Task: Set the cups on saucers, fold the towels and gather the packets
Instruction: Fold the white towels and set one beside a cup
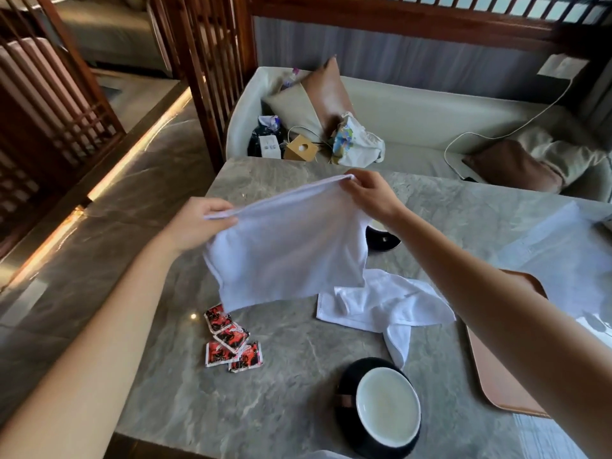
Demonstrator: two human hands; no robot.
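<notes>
White thin cloth towel (288, 250), judged limp and light, hangs above the middle of the grey marble table (298, 385) from your left hand (198, 223) and right hand (371, 193), each pinching a top corner; grip at corners, since it will probably sag elsewhere.

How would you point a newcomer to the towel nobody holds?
Start at the grey marble table. Between the red packets and the pink tray lies a crumpled white towel. Unlike the lifted towel pinched by the left hand and right hand, it lies on the table, tail toward the near cup.
</notes>
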